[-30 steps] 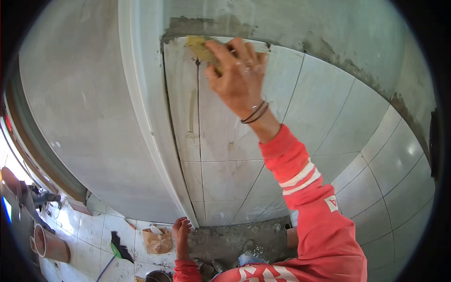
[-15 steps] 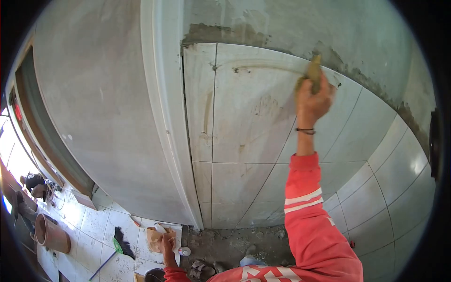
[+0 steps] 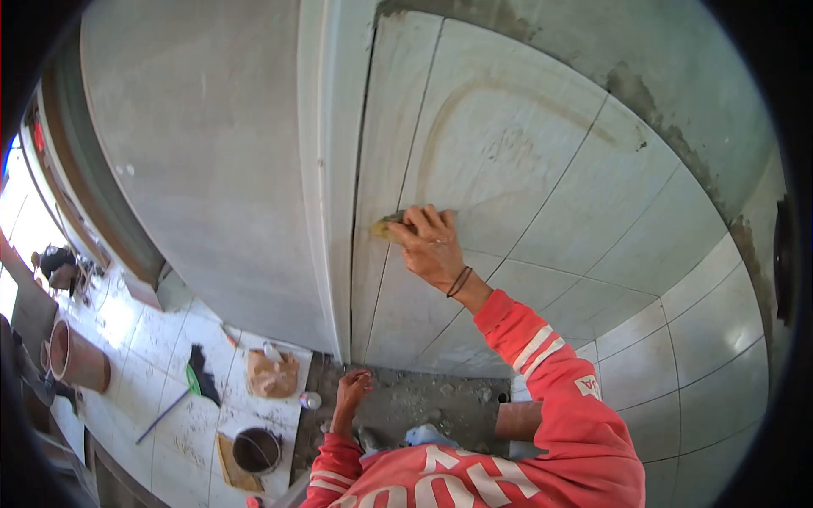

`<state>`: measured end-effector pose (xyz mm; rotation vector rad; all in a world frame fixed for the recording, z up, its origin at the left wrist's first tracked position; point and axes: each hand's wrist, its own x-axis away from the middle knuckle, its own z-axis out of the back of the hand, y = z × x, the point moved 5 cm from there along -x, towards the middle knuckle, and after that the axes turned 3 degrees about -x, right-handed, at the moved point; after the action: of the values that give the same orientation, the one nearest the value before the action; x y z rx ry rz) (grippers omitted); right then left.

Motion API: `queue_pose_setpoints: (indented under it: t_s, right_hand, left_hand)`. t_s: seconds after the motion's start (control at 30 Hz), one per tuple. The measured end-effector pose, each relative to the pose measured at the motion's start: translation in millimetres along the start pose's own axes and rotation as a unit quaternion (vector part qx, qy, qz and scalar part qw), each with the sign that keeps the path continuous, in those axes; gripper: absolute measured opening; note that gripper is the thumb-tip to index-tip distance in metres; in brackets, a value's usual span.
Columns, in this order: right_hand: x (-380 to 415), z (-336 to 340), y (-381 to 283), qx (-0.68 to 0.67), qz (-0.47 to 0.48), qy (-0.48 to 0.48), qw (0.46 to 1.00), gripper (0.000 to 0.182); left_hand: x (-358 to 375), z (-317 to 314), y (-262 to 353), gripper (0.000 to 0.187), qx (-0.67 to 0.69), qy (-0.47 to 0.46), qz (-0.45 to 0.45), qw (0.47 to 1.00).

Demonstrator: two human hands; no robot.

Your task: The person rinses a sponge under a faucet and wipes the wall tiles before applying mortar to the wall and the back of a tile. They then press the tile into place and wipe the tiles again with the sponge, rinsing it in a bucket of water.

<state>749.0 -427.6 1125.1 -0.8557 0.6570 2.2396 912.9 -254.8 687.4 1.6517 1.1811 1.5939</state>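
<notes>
Right hand [image 3: 434,250] clamped on sponge [image 3: 384,228], near left edge of tiled wall [image 3: 517,203]; sponge's long axis roughly sideways; left hand [image 3: 353,389] well below (apart, loosely open)

Tiles [image 3: 525,144]: open room above my right hand [image 3: 434,251], upper centre.
Jamb [image 3: 332,195]: bars my way, left of centre.
Side wall [image 3: 720,313]: stops me, right edge.
Lower left: bag [image 3: 272,374], bottle [image 3: 310,400], bucket [image 3: 257,450] stand left of my left hand [image 3: 353,389].
</notes>
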Motion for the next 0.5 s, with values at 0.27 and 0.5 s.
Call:
queue_pose_setpoints:
  t_s: [0.27,0.5]
  right_hand:
    - [-95,112,46,0.033,-0.071,0.338,0.938,0.046]
    - [54,-90,-14,-0.026,-0.043,0.026,0.998,0.037]
  left_hand:
    - [12,102,-140,0.024,-0.044,0.198,0.098,0.974]
    - [10,80,-162,0.027,-0.058,0.135,0.093,0.985]
